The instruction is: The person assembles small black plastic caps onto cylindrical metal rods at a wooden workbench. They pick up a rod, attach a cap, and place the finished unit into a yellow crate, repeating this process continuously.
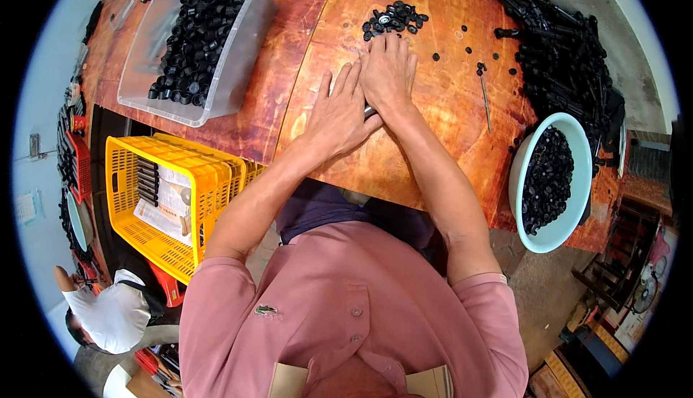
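Observation:
My left hand (338,113) lies palm down on the wooden table, its fingers stretched out and slightly apart. Beside it, my right hand (388,73) is flat too, with fingers extended toward a loose heap of small black caps (401,18). The two hands touch or nearly touch. Between the left thumb and the right wrist shows the end of a dark, shiny rod-like piece (369,111). The rest of that piece is hidden under my hands, and neither hand has fingers wrapped around it.
A clear plastic bin (249,59) of black cylindrical caps stands at left, above yellow crates (148,228) holding dark tubes. At right are a pale blue basin (577,210) of small black parts, a black parts heap (559,59) and a thin metal rod (486,102). Another person (112,315) is at lower left.

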Demonstrator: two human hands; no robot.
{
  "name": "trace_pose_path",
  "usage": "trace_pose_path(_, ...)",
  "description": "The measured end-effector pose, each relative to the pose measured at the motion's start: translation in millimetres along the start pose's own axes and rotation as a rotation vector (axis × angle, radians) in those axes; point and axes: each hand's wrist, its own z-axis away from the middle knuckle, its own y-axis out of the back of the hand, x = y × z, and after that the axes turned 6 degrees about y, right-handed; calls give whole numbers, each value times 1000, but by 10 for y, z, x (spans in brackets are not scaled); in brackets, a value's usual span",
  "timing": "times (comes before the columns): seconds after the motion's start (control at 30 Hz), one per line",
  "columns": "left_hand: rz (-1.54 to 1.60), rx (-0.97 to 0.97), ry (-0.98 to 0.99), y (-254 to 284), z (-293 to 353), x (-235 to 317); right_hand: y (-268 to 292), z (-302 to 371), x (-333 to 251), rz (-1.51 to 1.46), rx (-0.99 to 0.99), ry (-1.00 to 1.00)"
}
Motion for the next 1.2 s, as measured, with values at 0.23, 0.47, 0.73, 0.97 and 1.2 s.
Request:
trace_pose_path(0.23,-68,15,-26,11,-4,26,3,9,16,-38,28,-9)
trace_pose_path(0.47,-42,-10,14,-33,-9,26,33,-2,-4,-64,-59,-68)
trace_pose_path(0.73,-49,-46,26,-96,62,45,0,6,35,-126,-1,-44)
trace_pose_path(0.97,-22,15,38,-100,57,64,-18,46,33,-134,46,-40)
trace_pose_path(1.2,-51,10,33,-91,62,111,3,62,101,-114,19,-74)
